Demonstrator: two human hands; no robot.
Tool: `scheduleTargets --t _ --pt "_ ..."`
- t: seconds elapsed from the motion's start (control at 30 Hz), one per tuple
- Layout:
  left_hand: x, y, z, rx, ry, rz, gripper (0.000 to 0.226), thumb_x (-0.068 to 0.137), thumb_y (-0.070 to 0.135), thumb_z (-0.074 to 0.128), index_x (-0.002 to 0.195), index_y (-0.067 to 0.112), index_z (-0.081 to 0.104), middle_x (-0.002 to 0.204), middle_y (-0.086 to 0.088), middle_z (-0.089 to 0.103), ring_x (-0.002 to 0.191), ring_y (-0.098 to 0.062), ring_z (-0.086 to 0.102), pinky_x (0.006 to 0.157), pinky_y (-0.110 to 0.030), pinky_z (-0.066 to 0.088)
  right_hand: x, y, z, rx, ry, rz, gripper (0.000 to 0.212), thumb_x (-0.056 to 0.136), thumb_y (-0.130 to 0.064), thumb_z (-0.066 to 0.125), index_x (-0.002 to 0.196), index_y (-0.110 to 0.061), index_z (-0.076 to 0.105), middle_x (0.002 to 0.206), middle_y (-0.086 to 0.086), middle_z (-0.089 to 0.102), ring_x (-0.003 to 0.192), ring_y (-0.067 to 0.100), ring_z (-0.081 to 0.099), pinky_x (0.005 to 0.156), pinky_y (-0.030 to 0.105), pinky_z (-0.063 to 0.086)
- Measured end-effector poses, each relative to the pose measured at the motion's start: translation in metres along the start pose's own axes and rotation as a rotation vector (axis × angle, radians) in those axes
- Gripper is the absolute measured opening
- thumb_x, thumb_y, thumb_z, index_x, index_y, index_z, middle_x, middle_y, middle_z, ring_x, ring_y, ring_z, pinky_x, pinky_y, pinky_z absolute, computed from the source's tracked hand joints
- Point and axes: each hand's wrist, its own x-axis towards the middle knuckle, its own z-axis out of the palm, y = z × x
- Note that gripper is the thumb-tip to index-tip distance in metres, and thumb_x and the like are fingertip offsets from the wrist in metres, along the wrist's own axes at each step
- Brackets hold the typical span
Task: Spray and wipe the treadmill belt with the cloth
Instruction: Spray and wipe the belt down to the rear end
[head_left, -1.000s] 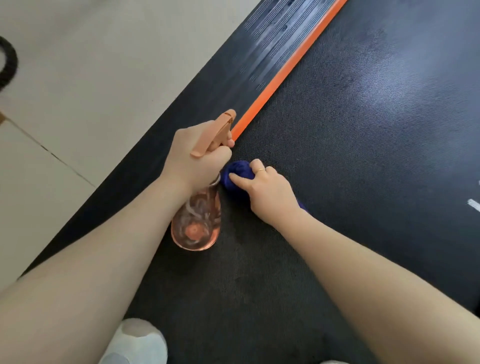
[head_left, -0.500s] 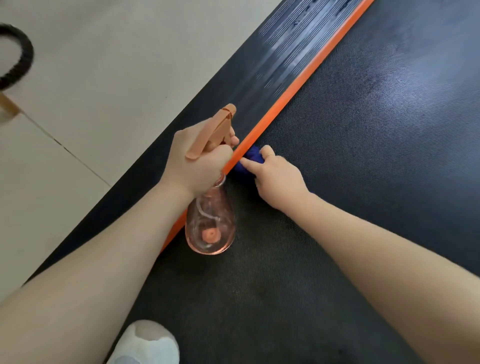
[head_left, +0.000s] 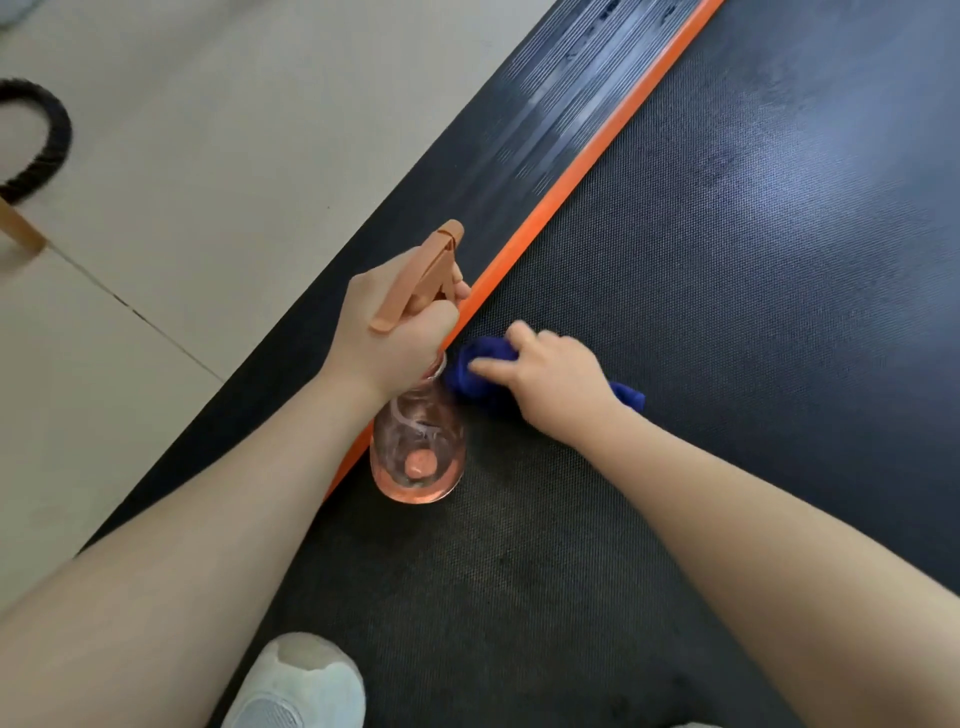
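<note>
Both forearms reach in from the bottom corners. The left hand (head_left: 395, 332) is wrapped around the neck of a clear pink spray bottle (head_left: 418, 452), orange trigger head (head_left: 415, 280) sticking out above the knuckles, nozzle aimed up along the orange side strip (head_left: 597, 156). The right hand (head_left: 558, 382) sits knuckles-up on the treadmill belt (head_left: 727, 312), fingers bunched on a blue cloth (head_left: 480, 371) right beside the bottle. A white shoe (head_left: 296, 686) shows at the bottom edge.

**Cloth and spray bottle on treadmill belt**

A bunched dark blue cloth (head_left: 480, 371) lies on the black textured treadmill belt (head_left: 727, 291), near its orange edge strip. Beside it, a clear peach-tinted spray bottle (head_left: 418, 447) with orange trigger stands upright.
</note>
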Motion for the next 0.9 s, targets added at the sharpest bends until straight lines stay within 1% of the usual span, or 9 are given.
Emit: scheduleTargets --t 0.13,0.27,0.33,0.4,0.57,0.63,0.73,0.8,0.9 --pt "0.0 0.004 0.007 0.039 -0.054 0.039 0.027 0.07 0.011 0.048 0.087 0.005 0.067 0.082 -0.009 0.067 0.077 -0.018 0.062 0.075 -0.026 0.051 0.012 0.008 -0.003 0.131 0.11 0.565 0.046 0.093 -0.019 0.045 0.134 -0.037 0.041 0.126 0.012 0.038 0.095 0.033 0.051 0.067 0.035 0.034" --pt "0.002 0.006 0.011 0.083 -0.08 0.034 0.029 0.07 0.015 0.048 0.089 0.008 0.068 0.082 -0.008 0.067 0.078 -0.018 0.063 0.074 -0.028 0.051 -0.022 -0.017 0.008 0.126 0.001 0.279 0.046 0.093 -0.023 0.046 0.137 -0.034 0.038 0.125 0.012 0.038 0.099 0.032 0.051 0.067 0.034 0.032" --pt "0.002 0.007 0.012 0.078 -0.08 0.021 0.029 0.07 0.015 0.047 0.09 0.007 0.068 0.086 -0.011 0.067 0.08 -0.024 0.063 0.078 -0.034 0.052 -0.043 -0.015 0.013 0.128 -0.087 0.048 0.046 0.088 -0.023 0.054 0.133 -0.031 0.046 0.115 0.014 0.046 0.089 0.034 0.056 0.062 0.034 0.03" --pt "0.001 0.009 0.012 0.077 -0.103 0.02 0.029 0.071 0.015 0.047 0.09 0.007 0.067 0.087 -0.008 0.067 0.082 -0.022 0.063 0.08 -0.033 0.052 -0.052 0.003 0.011 0.08 -0.07 0.003 0.045 0.085 -0.023 0.058 0.128 -0.032 0.051 0.107 0.014 0.049 0.082 0.034 0.058 0.059 0.034 0.031" --pt "0.004 0.01 0.017 0.096 -0.182 0.054 0.026 0.069 0.014 0.047 0.087 0.009 0.065 0.087 -0.004 0.067 0.083 -0.017 0.062 0.081 -0.025 0.049 -0.039 0.036 0.003 0.23 0.111 0.784 0.047 0.094 -0.021 0.045 0.137 -0.039 0.039 0.128 0.012 0.037 0.101 0.035 0.051 0.067 0.037 0.034" --pt "0.004 0.011 0.024 0.124 -0.211 0.065 0.027 0.067 0.016 0.047 0.086 0.009 0.065 0.085 -0.002 0.067 0.079 -0.012 0.061 0.08 -0.023 0.047 -0.043 0.021 0.004 0.174 0.078 0.694 0.05 0.092 -0.02 0.046 0.138 -0.037 0.037 0.129 0.012 0.037 0.101 0.034 0.05 0.069 0.038 0.038" --pt "0.006 0.015 0.034 0.202 -0.252 0.08 0.028 0.066 0.02 0.047 0.086 0.013 0.064 0.075 0.008 0.062 0.067 -0.003 0.055 0.064 -0.01 0.04 -0.068 -0.015 0.016 0.196 -0.061 0.318 0.05 0.093 -0.024 0.044 0.14 -0.038 0.034 0.129 0.01 0.037 0.103 0.031 0.048 0.075 0.038 0.041" --pt "0.008 0.018 0.039 0.234 -0.278 0.083 0.029 0.065 0.022 0.046 0.086 0.014 0.064 0.075 0.01 0.062 0.069 -0.004 0.056 0.064 -0.008 0.038 -0.08 -0.028 0.02 0.219 -0.14 0.161 0.049 0.095 -0.024 0.041 0.141 -0.038 0.034 0.13 0.01 0.037 0.102 0.032 0.049 0.076 0.039 0.04" --pt "0.008 0.022 0.044 0.258 -0.325 0.113 0.028 0.065 0.022 0.046 0.085 0.016 0.064 0.078 0.01 0.063 0.07 -0.002 0.056 0.064 -0.007 0.037 -0.08 -0.004 0.016 0.121 -0.109 0.165 0.048 0.094 -0.025 0.043 0.14 -0.039 0.035 0.128 0.01 0.038 0.1 0.032 0.05 0.075 0.038 0.04"
